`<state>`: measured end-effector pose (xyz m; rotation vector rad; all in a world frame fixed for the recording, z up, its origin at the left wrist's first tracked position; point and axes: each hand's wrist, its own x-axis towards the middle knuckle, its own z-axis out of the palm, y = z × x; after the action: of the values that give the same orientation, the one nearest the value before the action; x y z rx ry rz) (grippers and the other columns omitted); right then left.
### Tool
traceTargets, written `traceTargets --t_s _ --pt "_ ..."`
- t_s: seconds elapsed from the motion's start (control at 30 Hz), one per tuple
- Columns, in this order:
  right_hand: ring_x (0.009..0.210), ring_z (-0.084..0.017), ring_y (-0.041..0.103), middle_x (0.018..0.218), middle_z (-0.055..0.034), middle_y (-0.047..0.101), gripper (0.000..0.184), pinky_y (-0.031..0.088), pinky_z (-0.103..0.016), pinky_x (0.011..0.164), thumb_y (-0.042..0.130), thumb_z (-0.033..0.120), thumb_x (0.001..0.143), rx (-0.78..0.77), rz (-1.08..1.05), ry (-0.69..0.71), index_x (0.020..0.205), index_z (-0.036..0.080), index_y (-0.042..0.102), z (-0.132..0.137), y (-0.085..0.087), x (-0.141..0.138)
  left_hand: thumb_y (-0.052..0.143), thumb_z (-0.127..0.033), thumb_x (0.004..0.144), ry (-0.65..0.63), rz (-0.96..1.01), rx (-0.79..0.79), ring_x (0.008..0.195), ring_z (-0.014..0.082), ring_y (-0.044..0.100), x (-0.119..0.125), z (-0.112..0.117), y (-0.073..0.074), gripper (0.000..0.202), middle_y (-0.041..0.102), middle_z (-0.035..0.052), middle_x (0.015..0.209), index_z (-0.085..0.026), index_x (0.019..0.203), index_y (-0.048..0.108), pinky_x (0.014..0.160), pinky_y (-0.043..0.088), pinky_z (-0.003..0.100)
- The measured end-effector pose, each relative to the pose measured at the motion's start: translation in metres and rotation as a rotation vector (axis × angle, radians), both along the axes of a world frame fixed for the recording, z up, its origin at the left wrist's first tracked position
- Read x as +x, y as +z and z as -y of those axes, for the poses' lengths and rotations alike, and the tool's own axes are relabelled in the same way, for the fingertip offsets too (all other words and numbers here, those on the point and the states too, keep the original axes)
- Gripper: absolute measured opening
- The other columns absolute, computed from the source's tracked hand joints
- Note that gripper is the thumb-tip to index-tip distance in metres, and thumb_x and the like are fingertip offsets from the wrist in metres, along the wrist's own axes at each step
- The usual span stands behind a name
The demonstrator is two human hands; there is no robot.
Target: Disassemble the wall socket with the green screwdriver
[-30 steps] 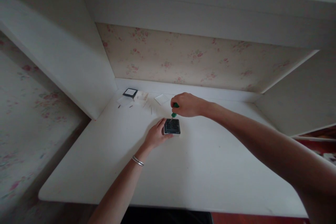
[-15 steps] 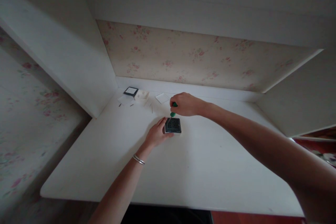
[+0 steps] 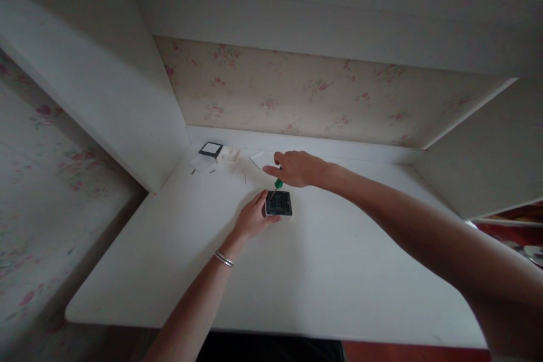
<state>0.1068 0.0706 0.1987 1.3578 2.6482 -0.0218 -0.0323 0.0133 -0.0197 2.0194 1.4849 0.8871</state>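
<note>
My left hand (image 3: 253,216) grips the left side of a black wall socket panel (image 3: 279,203) with a white base, lying on the white desk. Its fingers are at the far left corner and its thumb is along the near edge. My right hand (image 3: 301,168) is above the panel, around the top of a green-handled screwdriver (image 3: 278,184). The thumb sticks out to the left, and part of the handle is hidden by the hand. The screwdriver slants down to the left, its tip at the panel's upper left corner.
At the back left of the desk (image 3: 339,271) lie a black square frame (image 3: 211,149), a clear sheet (image 3: 202,164), a pale box (image 3: 229,155) and some small pieces. A white square plate (image 3: 261,159) lies behind my right hand. A shelf overhangs the desk.
My right hand's fingers have loosened and shifted on the screwdriver handle, the thumb now stretched out leftward. My left hand and the panel have stayed in place.
</note>
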Motion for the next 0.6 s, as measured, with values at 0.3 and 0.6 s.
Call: traceTargets --t_s 0.3,0.6 --pt "0.08 -0.026 0.064 0.09 -0.0191 0.068 0.035 0.04 -0.03 0.061 0.04 0.031 0.088 -0.042 0.1 0.236 0.098 0.009 0.065 -0.001 0.006 -0.01 0.076 -0.04 0.063 0.002 0.074 -0.058 0.115 0.0263 0.052 0.003 0.0 0.009 0.084 0.053 0.0058 0.13 -0.026 0.135 0.035 0.097 0.04 0.037" --pt "0.09 -0.022 0.06 0.101 -0.0114 0.066 0.036 0.041 -0.027 0.07 0.059 0.033 0.078 -0.167 -0.029 0.408 0.111 0.016 0.057 -0.011 0.005 0.0 0.077 -0.041 0.062 0.003 0.08 -0.078 0.112 0.0262 0.054 0.002 -0.001 0.009 0.087 0.055 0.007 0.127 -0.024 0.135 0.035 0.096 0.04 0.035"
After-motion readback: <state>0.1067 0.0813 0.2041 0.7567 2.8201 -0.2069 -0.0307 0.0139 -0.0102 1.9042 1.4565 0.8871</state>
